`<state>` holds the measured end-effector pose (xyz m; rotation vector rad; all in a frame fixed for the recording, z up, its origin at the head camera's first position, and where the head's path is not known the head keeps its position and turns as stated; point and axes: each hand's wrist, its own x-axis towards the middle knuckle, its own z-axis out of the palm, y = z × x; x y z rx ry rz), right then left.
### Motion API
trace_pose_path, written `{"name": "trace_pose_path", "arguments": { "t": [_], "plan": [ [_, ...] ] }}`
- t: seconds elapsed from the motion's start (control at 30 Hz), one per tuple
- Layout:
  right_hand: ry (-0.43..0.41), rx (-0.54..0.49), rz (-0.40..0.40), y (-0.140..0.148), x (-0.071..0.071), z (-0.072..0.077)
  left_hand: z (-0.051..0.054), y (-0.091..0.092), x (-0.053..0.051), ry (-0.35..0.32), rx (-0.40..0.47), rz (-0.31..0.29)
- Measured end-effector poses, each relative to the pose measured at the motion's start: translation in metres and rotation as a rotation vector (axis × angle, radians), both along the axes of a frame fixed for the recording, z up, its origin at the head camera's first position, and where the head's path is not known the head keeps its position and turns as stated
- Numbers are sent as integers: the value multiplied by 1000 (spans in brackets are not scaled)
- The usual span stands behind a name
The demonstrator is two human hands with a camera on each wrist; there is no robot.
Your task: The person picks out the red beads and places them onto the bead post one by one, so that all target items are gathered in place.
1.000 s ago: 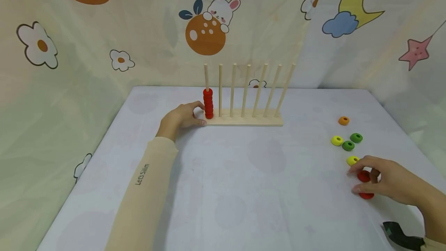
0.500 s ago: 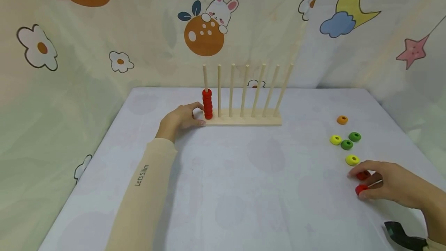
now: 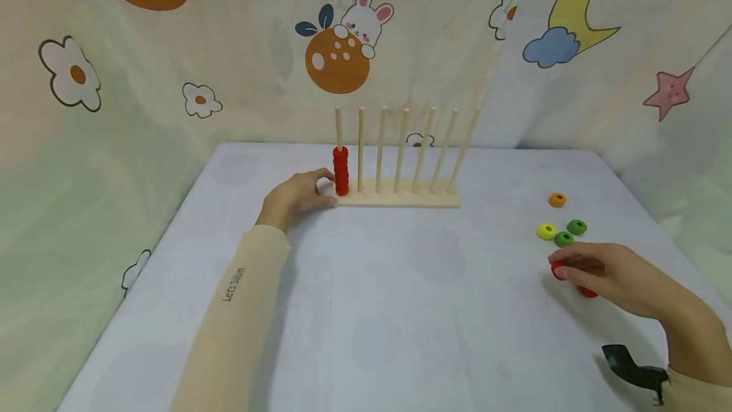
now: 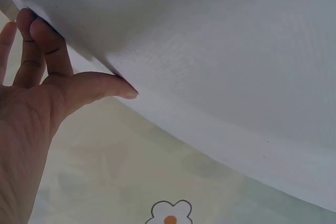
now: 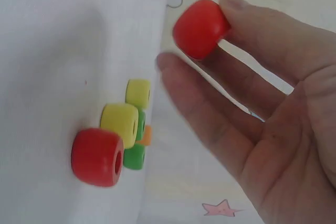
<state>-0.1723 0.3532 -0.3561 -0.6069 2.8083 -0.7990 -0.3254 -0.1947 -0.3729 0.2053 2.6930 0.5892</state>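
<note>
A wooden peg rack [image 3: 400,198] with several upright dowels stands at the back of the table. Red beads [image 3: 340,171] are stacked on its leftmost dowel. My left hand [image 3: 293,197] holds the left end of the rack's base, thumb at the front and fingers behind. Over the table's right side, my right hand [image 3: 626,280] pinches a red bead [image 5: 201,28] between thumb and fingers, raised off the surface. Another red bead [image 5: 97,157] lies beneath that hand, partly covered in the head view. One yellow bead [image 5: 119,124] is hidden there but shows in the right wrist view.
Beyond the right hand lie a yellow bead [image 3: 546,231], two green beads [image 3: 576,227] and an orange bead [image 3: 557,200]. A dark strap end [image 3: 631,367] hangs by the right sleeve. Patterned cloth [image 3: 246,30] rises behind the white table [image 3: 366,310].
My right hand has taken hold of one red bead and lifted it, moving left and away from me. The left hand stays at the rack.
</note>
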Motion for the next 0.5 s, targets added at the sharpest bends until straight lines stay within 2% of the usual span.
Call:
{"name": "trace_pose_path", "arguments": {
  "t": [0.1, 0.23, 0.3, 0.37, 0.5],
  "plan": [
    [30, -69, 54, -7, -6, -1, -1, -1, 0, 10, -12, 10],
    [177, -126, 161, -19, -16, -2, -1, -3, -1, 26, -24, 7],
    [238, -133, 187, -25, -21, 0, -2, -3, -1, 22, -21, 0],
    [267, -131, 185, -29, -26, 2, -3, -3, -2, 13, -15, -1],
    [274, -103, 128, -34, -32, 5, -4, 0, -2, 14, -2, -4]
  ]
}}
